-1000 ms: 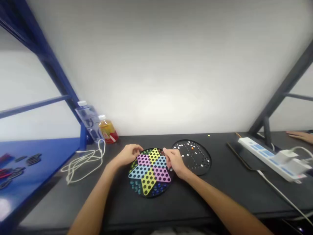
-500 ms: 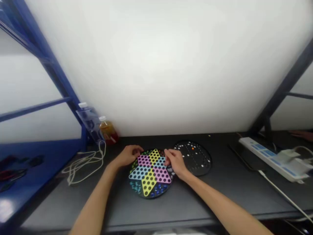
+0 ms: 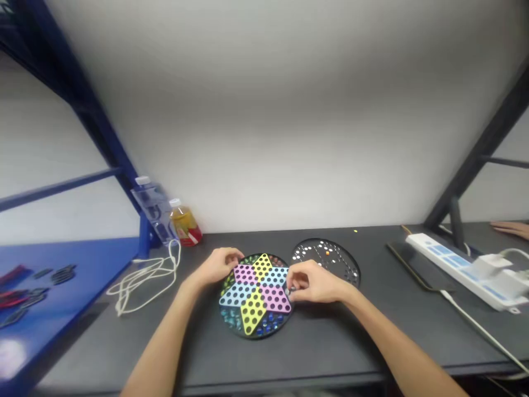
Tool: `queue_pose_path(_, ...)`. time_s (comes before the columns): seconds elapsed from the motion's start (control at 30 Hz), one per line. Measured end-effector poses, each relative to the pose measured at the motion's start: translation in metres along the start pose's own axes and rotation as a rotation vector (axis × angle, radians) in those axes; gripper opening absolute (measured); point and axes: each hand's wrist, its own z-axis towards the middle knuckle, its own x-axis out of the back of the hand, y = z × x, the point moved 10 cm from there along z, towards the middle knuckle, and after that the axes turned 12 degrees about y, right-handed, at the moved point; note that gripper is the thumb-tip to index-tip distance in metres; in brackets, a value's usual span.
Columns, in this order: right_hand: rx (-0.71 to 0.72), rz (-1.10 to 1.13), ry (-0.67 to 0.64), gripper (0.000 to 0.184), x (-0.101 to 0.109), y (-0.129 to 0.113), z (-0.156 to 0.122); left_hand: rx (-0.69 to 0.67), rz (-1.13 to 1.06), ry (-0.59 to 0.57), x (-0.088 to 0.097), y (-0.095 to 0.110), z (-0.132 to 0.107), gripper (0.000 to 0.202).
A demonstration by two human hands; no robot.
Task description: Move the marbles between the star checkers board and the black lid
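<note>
A dark tabletop (image 3: 231, 361) bears a star-patterned board (image 3: 258, 284), round black board (image 3: 334, 263), clear bottle (image 3: 154, 209), yellow bottle (image 3: 185, 223), white cable (image 3: 120, 302), flat dark device (image 3: 417, 267) and power strip (image 3: 459, 267).

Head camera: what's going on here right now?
A person has both bare hands at a round board with a coloured star. The left hand is at its far left edge; the right hand is at its right edge, but whether it grips a piece is unclear. Teal pieces and blue pieces lie beside the star's near point. A black disc lies beyond, to the right.
</note>
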Motion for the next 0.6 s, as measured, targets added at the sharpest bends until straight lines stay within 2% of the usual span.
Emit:
queue_pose_path(0.07, -0.009, -0.030, -0.045, 0.014, -0.002, 0.006, -0.001, -0.005, 0.005, 0.001, 0.000, 0.001, 0.000, 0.030)
queue_pose_path(0.27, -0.018, -0.058, -0.011, 0.005, 0.000, 0.020, 0.003, 0.006, -0.002, -0.003, 0.002, 0.003, 0.001, 0.031)
queue_pose_path(0.43, 0.014, -0.094, -0.019, 0.007, -0.003, 0.021, 0.002, -0.004, 0.012, -0.003, 0.001, 0.001, 0.001, 0.031)
queue_pose_path(0.5, 0.021, -0.096, 0.049, 0.009, 0.009, 0.019, 0.006, -0.005, 0.009, -0.002, 0.000, 0.001, 0.001, 0.031)
queue_pose_path(0.6, -0.005, -0.100, 0.303, 0.016, 0.056, 0.025, 0.010, -0.013, -0.003, -0.011, 0.000, 0.001, 0.001, 0.030)
